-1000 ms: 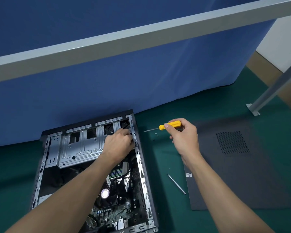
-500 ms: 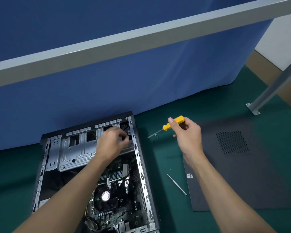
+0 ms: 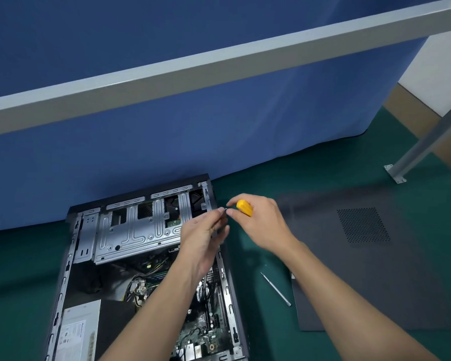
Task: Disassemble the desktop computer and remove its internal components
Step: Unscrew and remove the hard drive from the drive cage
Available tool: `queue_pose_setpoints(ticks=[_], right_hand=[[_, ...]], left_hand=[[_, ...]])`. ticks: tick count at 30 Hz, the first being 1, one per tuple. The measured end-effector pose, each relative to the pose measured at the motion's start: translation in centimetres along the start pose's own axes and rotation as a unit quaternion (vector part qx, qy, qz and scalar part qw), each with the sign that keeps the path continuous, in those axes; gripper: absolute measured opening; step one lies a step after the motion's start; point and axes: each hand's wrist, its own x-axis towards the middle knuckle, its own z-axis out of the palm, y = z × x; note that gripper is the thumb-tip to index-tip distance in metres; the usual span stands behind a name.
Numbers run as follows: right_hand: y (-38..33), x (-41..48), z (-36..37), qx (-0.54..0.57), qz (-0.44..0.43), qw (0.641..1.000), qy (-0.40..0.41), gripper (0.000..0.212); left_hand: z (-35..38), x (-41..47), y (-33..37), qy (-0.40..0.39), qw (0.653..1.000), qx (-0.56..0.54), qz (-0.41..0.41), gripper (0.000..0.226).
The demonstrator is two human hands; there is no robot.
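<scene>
While the open computer case (image 3: 67, 259) lay on the worktop (image 3: 13, 287), the right hand (image 3: 264, 227) gripped a yellow-handled screwdriver (image 3: 244, 207) above the case's far right corner and the left hand (image 3: 201, 241) pinched its tip.

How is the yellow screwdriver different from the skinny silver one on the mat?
The yellow screwdriver has a fat yellow handle; the silver tool is thin and all metal. The yellow screwdriver is held in the right hand; the silver tool lies on the green mat. Both are beside the computer case.
</scene>
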Motion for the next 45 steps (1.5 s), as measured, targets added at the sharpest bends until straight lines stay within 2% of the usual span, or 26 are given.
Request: queue_pose_setpoints(ticks=[7,9,10,11,12,13,14,15,16,18,20,24,29,32,34,36,38,41,45], right_hand=[[0.7,0.4,0.2,-0.014,-0.01,1.0,0.011,0.005],[1.8,1.1,0.3,-0.031,0.021,0.998,0.045,0.008],[2.7,1.7,0.3,-0.05,0.047,0.996,0.058,0.011],[3.8,2.3,0.3,-0.074,0.079,0.992,0.06,0.014],[5.0,3.0,0.4,-0.102,0.114,0.987,0.05,0.017],[6.2,3.5,0.7,-0.132,0.15,0.979,0.032,0.021],[7.4,3.9,1.0,-0.162,0.183,0.97,0.009,0.025],[8.6,4.3,1.5,-0.191,0.205,0.96,-0.015,0.024],[9.6,4.7,2.1,-0.219,0.217,0.951,-0.039,0.018],[11.2,5.2,3.5,-0.267,0.218,0.936,-0.078,0.012],[12.3,5.9,4.8,-0.3,0.206,0.925,-0.106,0.018],[13.4,7.2,7.1,-0.334,0.182,0.915,-0.137,0.024],[14.1,7.9,8.5,-0.357,0.158,0.907,-0.157,0.023],[13.8,8.0,8.2,-0.351,0.177,0.905,-0.163,0.021],[12.8,8.4,7.4,-0.313,0.216,0.913,-0.148,0.02],[11.4,8.9,6.0,-0.224,0.259,0.931,-0.13,0.025],[9.4,9.4,4.2,-0.132,0.267,0.947,-0.124,0.024],[5.4,9.3,1.4,-0.072,0.209,0.969,-0.106,0.026],[-0.7,8.0,-0.4,0.0,0.099,0.994,-0.039,0.021]], left_hand=[[0.3,0.6,-0.7,-0.023,1.0,0.021,-0.002,0.015],[0.2,1.2,-0.8,0.009,0.994,0.097,0.042,0.019],[-0.2,1.6,-0.9,0.032,0.979,0.182,0.087,0.018],[-0.8,2.0,-0.9,0.055,0.939,0.307,0.148,0.016],[-1.7,2.3,-0.9,0.081,0.859,0.456,0.216,0.018],[-2.9,2.8,-1.0,0.109,0.753,0.589,0.271,0.03],[-4.1,3.2,-1.0,0.131,0.659,0.677,0.3,0.046],[-5.2,3.7,-1.0,0.147,0.594,0.737,0.287,0.063],[-6.1,4.1,-1.0,0.159,0.566,0.773,0.237,0.079],[-7.4,4.8,-1.0,0.168,0.591,0.78,0.123,0.101],[-8.0,5.4,-1.3,0.161,0.598,0.781,0.077,0.11],[-8.4,5.8,-1.6,0.157,0.573,0.802,0.067,0.111],[-8.3,5.9,-1.4,0.15,0.569,0.806,0.057,0.11],[-8.1,5.9,-1.3,0.149,0.571,0.806,0.054,0.11],[-8.1,5.7,-1.3,0.149,0.567,0.808,0.052,0.111],[-8.1,5.8,-1.3,0.146,0.572,0.806,0.049,0.109],[-8.1,5.9,-1.3,0.14,0.578,0.803,0.047,0.107],[-8.3,5.9,-1.1,0.129,0.581,0.802,0.046,0.107],[-10.2,5.3,-0.1,0.089,0.585,0.802,0.083,0.102]])
